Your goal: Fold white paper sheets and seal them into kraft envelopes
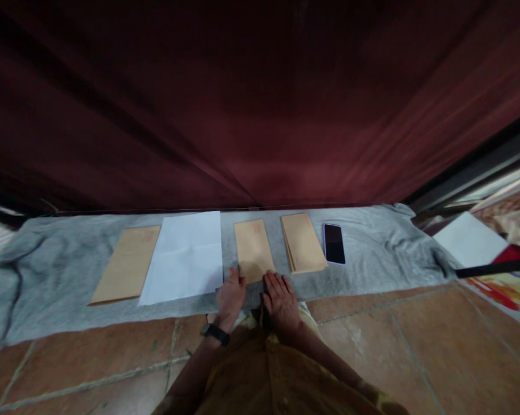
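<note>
My left hand (230, 295) rests flat on the grey cloth (61, 259), fingers stretched toward the near edge of a single brown envelope (253, 249). A black watch sits on that wrist. My right hand (281, 300) lies flat beside it, fingers apart, just below the same envelope's near right corner. Neither hand holds anything. Left of the envelope lies a white sheet of paper (184, 256), and beyond that another brown envelope (127, 263). To the right is a small stack of brown envelopes (302, 242).
A black phone (334, 243) lies face up right of the stack. A dark red curtain (260, 115) hangs behind the cloth. Brown floor tiles (415, 346) spread in front. More white paper (470, 239) and patterned fabric lie at the far right.
</note>
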### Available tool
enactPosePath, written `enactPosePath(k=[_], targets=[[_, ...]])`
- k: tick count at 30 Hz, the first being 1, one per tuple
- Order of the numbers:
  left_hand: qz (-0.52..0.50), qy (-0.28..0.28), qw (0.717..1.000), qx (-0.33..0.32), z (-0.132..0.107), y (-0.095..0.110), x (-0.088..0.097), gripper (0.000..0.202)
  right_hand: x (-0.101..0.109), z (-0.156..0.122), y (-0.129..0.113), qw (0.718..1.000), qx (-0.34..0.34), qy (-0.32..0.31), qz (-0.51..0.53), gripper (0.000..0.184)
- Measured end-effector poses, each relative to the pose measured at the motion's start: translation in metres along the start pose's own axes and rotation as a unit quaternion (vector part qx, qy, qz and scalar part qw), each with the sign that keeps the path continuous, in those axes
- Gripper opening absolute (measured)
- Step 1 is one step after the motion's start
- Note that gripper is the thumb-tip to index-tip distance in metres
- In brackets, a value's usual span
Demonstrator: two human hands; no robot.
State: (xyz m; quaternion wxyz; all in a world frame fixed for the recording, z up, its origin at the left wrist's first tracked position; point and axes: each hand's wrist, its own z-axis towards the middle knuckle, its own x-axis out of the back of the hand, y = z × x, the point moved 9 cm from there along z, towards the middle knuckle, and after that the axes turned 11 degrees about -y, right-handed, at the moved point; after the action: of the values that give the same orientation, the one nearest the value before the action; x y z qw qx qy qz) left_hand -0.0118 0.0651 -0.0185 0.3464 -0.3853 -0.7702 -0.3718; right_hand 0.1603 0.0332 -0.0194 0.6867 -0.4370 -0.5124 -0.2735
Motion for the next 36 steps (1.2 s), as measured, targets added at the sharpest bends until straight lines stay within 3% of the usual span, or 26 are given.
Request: enactPosePath(k=[2, 4, 6, 8, 11, 15, 21, 27, 36], targets=[[0.026, 0.006, 1.0, 0.008, -0.005, 0.001, 0.001, 0.032, -0.001, 0.0, 0.0, 1.0, 0.001, 0.002, -0.002, 0.055], [0.048, 0.02, 0.998, -0.023, -0.011, 0.008, -0.002, 0.031, -0.001, -0.001, 0.0, 1.0, 0.002, 0.005, -0.003, 0.055], [0.067, 0.036, 0.989, -0.128, -0.02, 0.027, -0.01, 0.031, -0.002, -0.001, 0.0, 1.0, 0.002, 0.008, -0.005, 0.055], [0.083, 0.047, 0.96, -0.263, -0.035, 0.048, -0.025, 0.033, -0.002, -0.001, 0.0, 1.0, 0.003, 0.009, -0.006, 0.054], [0.098, 0.072, 0.932, -0.341, -0.048, 0.055, -0.044, 0.05, -0.002, -0.001, 0.0, 1.0, 0.008, 0.01, -0.005, 0.055], [0.121, 0.074, 0.925, -0.351, -0.05, 0.047, -0.054, 0.056, -0.001, -0.001, 0.0, 1.0, 0.014, 0.006, 0.0, 0.055], [0.112, 0.104, 0.937, -0.315, -0.053, 0.031, -0.043, 0.049, 0.003, -0.003, 0.005, 1.0, -0.004, 0.002, 0.0, 0.052], [0.14, 0.143, 0.934, -0.295, -0.059, 0.024, -0.045, 0.051, 0.006, -0.007, 0.013, 1.0, -0.021, 0.009, -0.004, 0.052], [0.188, 0.146, 0.924, -0.299, -0.055, 0.022, -0.05, 0.056, -0.003, 0.013, -0.027, 0.998, 0.044, -0.024, 0.029, 0.051]])
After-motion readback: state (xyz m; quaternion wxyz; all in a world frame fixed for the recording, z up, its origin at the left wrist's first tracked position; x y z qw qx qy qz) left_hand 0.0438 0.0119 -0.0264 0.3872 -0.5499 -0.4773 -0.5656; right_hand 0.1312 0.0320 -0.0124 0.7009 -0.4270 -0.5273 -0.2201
